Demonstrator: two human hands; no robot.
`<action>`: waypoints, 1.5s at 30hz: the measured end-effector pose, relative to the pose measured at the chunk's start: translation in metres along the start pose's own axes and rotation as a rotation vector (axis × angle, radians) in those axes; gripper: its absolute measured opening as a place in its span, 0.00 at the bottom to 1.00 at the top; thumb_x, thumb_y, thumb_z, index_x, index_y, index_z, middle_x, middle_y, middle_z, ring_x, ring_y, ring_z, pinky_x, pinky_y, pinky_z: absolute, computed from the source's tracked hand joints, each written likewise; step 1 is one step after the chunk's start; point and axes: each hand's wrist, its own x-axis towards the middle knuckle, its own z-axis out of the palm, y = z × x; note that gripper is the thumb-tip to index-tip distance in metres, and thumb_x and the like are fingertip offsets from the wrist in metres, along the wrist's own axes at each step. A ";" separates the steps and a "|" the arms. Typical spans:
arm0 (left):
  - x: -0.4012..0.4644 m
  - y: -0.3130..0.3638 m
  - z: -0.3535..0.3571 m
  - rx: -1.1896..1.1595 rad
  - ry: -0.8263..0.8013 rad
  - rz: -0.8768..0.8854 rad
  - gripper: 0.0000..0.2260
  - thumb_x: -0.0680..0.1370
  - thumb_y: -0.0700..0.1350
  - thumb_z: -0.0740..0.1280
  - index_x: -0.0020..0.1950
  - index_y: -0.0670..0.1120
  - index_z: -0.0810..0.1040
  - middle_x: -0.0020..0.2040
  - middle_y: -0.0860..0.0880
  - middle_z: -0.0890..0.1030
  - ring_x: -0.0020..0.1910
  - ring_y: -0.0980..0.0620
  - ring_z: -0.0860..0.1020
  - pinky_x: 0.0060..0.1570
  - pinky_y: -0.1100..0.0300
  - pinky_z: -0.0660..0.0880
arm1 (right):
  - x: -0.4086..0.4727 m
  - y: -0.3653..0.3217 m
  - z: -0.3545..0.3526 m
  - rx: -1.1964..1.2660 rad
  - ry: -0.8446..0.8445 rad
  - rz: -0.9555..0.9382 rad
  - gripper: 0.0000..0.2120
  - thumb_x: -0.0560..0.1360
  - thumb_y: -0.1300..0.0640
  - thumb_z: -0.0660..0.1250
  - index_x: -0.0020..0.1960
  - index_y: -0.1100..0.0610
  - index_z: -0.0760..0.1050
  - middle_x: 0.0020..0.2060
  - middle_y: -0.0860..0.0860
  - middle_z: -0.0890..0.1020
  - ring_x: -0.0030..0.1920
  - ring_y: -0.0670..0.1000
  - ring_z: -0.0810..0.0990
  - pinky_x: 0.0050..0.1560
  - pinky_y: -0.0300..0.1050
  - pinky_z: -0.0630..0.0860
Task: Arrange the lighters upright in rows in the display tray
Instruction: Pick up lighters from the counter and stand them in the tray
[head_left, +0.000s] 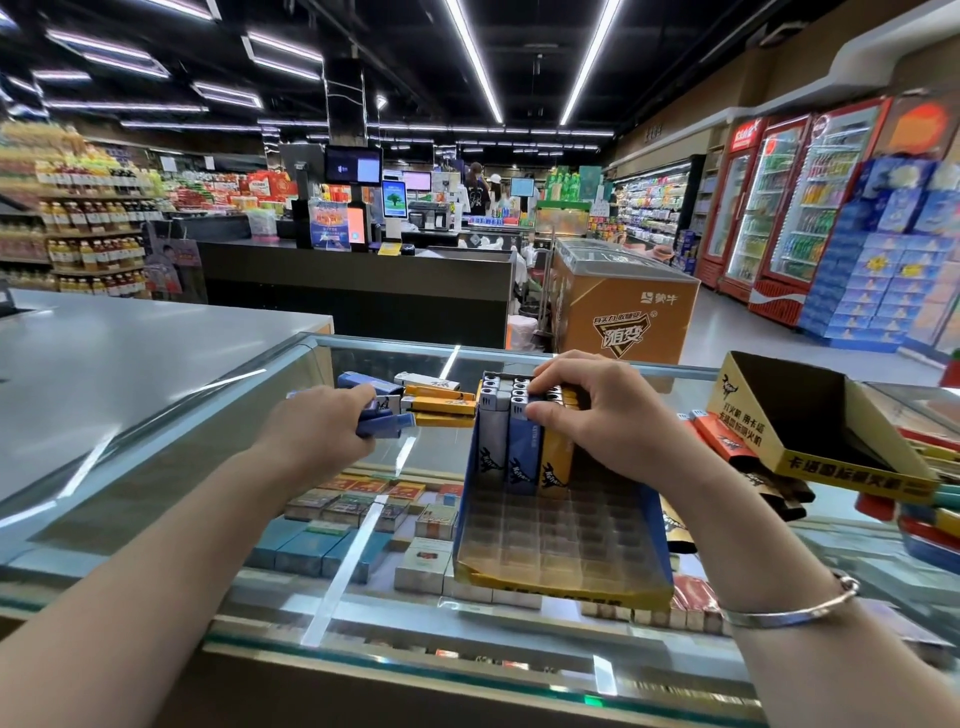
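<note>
display tray (563, 582), upright lighters (522, 441) at back

The display tray (563, 525) is set on the glass desk (208, 467), towards its near edge. Upright lighters (511, 441) are stood in the tray's far rows, with the right hand (592, 410) laid on their tops. Loose lighters (441, 402) are laid flat on the desk just left of the tray, beside the left hand (322, 431). A second tray (810, 426) is placed towards the right edge.
</note>
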 end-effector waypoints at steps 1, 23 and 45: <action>0.002 -0.001 -0.001 0.004 -0.033 -0.007 0.09 0.73 0.48 0.65 0.40 0.52 0.64 0.35 0.52 0.72 0.33 0.52 0.70 0.29 0.59 0.61 | 0.000 0.000 0.000 0.001 -0.003 0.001 0.10 0.73 0.54 0.70 0.52 0.56 0.79 0.50 0.47 0.79 0.51 0.47 0.76 0.55 0.51 0.75; 0.027 0.092 -0.062 -1.813 0.022 -0.227 0.22 0.63 0.45 0.73 0.54 0.41 0.74 0.38 0.48 0.80 0.34 0.54 0.80 0.31 0.59 0.77 | -0.001 -0.003 -0.002 -0.040 0.062 -0.047 0.11 0.73 0.47 0.67 0.51 0.53 0.80 0.48 0.44 0.80 0.51 0.45 0.76 0.55 0.50 0.73; 0.022 0.082 -0.048 -1.501 0.100 -0.233 0.14 0.71 0.41 0.71 0.54 0.39 0.74 0.35 0.53 0.80 0.31 0.58 0.79 0.28 0.67 0.73 | -0.001 -0.013 -0.014 0.674 0.470 0.026 0.10 0.76 0.67 0.63 0.46 0.53 0.75 0.32 0.49 0.80 0.33 0.47 0.79 0.35 0.37 0.77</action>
